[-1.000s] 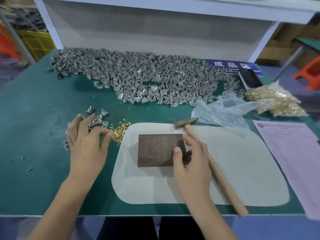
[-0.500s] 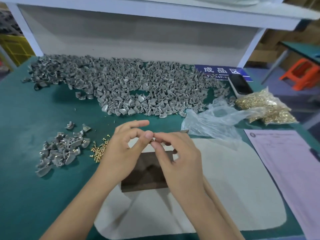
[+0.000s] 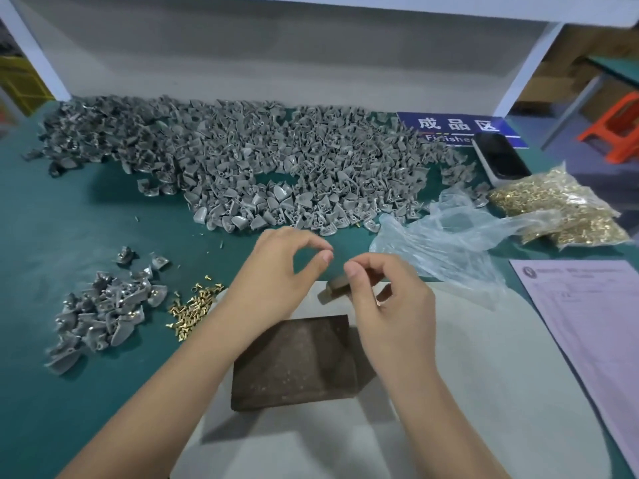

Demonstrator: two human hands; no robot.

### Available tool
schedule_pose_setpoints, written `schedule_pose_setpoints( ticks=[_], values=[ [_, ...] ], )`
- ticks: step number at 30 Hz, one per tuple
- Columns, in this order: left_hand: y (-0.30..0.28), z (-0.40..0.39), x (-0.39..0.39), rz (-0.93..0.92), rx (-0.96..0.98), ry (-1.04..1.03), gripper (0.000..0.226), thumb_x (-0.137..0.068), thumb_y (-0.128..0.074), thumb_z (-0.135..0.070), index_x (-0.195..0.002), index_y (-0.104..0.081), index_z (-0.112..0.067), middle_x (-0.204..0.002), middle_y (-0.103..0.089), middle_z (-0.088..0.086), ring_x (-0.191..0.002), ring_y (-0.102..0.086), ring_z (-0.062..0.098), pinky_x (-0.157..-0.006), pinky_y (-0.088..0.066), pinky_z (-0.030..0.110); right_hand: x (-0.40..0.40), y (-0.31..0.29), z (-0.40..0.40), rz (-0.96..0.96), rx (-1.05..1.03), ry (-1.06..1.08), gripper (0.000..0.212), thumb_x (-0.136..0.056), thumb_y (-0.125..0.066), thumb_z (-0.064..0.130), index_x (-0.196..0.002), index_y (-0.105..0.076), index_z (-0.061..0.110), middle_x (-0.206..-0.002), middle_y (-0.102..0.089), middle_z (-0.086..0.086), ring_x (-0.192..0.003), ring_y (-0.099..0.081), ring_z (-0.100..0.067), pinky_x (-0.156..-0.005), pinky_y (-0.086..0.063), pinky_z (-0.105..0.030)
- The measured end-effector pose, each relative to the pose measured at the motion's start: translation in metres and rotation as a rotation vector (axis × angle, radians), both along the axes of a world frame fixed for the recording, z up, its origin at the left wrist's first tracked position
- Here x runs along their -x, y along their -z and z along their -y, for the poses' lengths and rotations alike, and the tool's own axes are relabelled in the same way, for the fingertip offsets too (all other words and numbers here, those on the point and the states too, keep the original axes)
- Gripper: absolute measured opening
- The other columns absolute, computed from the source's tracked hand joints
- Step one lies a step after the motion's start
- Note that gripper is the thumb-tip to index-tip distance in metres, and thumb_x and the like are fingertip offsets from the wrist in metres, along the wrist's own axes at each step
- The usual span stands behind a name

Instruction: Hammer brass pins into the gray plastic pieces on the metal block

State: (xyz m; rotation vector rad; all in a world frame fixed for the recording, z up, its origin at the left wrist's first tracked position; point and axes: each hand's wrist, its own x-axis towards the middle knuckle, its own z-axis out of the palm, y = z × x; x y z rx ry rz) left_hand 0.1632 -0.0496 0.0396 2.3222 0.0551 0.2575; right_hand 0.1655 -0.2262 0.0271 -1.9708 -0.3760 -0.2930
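1. Both hands were raised over the metal block (image 3: 294,361), which sat on a pale mat (image 3: 484,375) on the green counter (image 3: 52,236). The left hand (image 3: 276,271) had thumb and forefinger curled into a pinch; the right hand (image 3: 387,302) was curled likewise, fingertips nearly meeting the left's.
2. Whether either pinch held a brass pin or a gray piece could not be made out; anything there was too small or blurred to tell.
3. The step looked like fitting a pin to a piece. Doing it well would mean seating the pin straight in its hole before laying the piece flat on the block.
4. Loose brass pins (image 3: 192,311) lay just left of the mat, beside a small pile of gray pieces (image 3: 100,316); a large heap (image 3: 259,167) lay farther back.
5. The hammer head (image 3: 337,283) showed between the hands; its handle was hidden behind the right hand.
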Motion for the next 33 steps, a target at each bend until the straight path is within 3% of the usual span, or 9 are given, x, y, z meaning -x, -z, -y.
schedule_pose_setpoints(
  ticks=[2,4,7,10,21,27,31,33],
  values=[
    [0.002,-0.006,-0.018,-0.040,-0.094,-0.017,0.012,-0.099,-0.063,-0.036,-0.109,-0.070,-0.034,-0.105,-0.067,-0.019,-0.107,-0.060,0.008,-0.096,-0.052,0.039,0.000,0.003,-0.001,-0.020,0.020,0.021,0.009,-0.099,-0.064,0.031,-0.093,-0.069,0.027,-0.087,-0.073,0.010,-0.090,-0.065,-0.018,-0.076,-0.052,-0.048],
    [0.003,-0.008,-0.038,-0.064,-0.240,-0.018,0.017,-0.099,-0.064,-0.033,-0.115,-0.067,-0.032,-0.101,-0.064,-0.018,-0.101,-0.063,0.011,-0.087,-0.054,0.036,0.000,0.004,-0.002,-0.035,0.033,0.023,0.008,-0.100,-0.064,0.029,-0.093,-0.068,0.028,-0.089,-0.074,0.010,-0.091,-0.065,-0.018,-0.077,-0.052,-0.048],
    [0.008,-0.006,-0.061,-0.067,-0.427,-0.025,0.024,-0.099,-0.064,-0.035,-0.123,-0.063,-0.031,-0.113,-0.066,-0.010,-0.107,-0.063,0.016,-0.074,-0.045,0.031,0.001,0.005,-0.002,-0.024,0.050,0.036,0.009,-0.099,-0.067,0.025,-0.091,-0.069,0.027,-0.087,-0.073,0.010,-0.091,-0.064,-0.018,-0.077,-0.051,-0.048],
    [0.012,-0.006,-0.073,-0.106,-0.505,-0.030,0.025,-0.099,-0.065,-0.037,-0.122,-0.063,-0.030,-0.118,-0.067,-0.007,-0.110,-0.063,0.019,-0.072,-0.040,0.031,0.002,0.004,-0.003,0.007,0.051,0.061,0.009,-0.097,-0.068,0.025,-0.089,-0.069,0.025,-0.085,-0.069,0.012,-0.088,-0.063,-0.016,-0.075,-0.051,-0.045],
    [0.012,-0.015,-0.068,-0.177,-0.418,-0.037,0.010,-0.098,-0.068,-0.031,-0.107,-0.067,-0.029,-0.101,-0.070,-0.011,-0.102,-0.064,0.016,-0.080,-0.048,0.033,0.000,0.006,-0.005,-0.017,0.063,0.055,0.010,-0.099,-0.068,0.022,-0.089,-0.069,0.026,-0.087,-0.073,0.010,-0.091,-0.062,-0.014,-0.079,-0.051,-0.044],
    [0.003,-0.018,-0.049,-0.128,-0.337,-0.042,0.007,-0.100,-0.064,-0.030,-0.106,-0.062,-0.032,-0.101,-0.064,-0.015,-0.093,-0.059,0.014,-0.073,-0.041,0.031,-0.002,0.009,-0.004,-0.055,0.057,0.026,0.008,-0.102,-0.065,0.025,-0.095,-0.069,0.026,-0.090,-0.075,0.008,-0.094,-0.065,-0.019,-0.083,-0.052,-0.047],
    [-0.006,-0.021,-0.018,-0.100,-0.234,-0.049,0.008,-0.102,-0.060,-0.031,-0.106,-0.055,-0.036,-0.110,-0.065,-0.013,-0.098,-0.060,0.015,-0.081,-0.052,0.038,-0.001,0.009,-0.005,-0.049,0.033,0.025,0.008,-0.101,-0.066,0.024,-0.095,-0.070,0.027,-0.088,-0.075,0.009,-0.091,-0.068,-0.021,-0.080,-0.053,-0.048],
    [-0.010,-0.021,0.002,-0.076,-0.146,-0.058,0.009,-0.101,-0.061,-0.031,-0.103,-0.056,-0.037,-0.103,-0.066,-0.018,-0.096,-0.062,0.011,-0.084,-0.055,0.041,0.000,0.010,-0.006,-0.051,0.023,0.019,0.008,-0.100,-0.067,0.025,-0.094,-0.070,0.028,-0.087,-0.075,0.010,-0.089,-0.068,-0.021,-0.079,-0.054,-0.049]
  ],
)
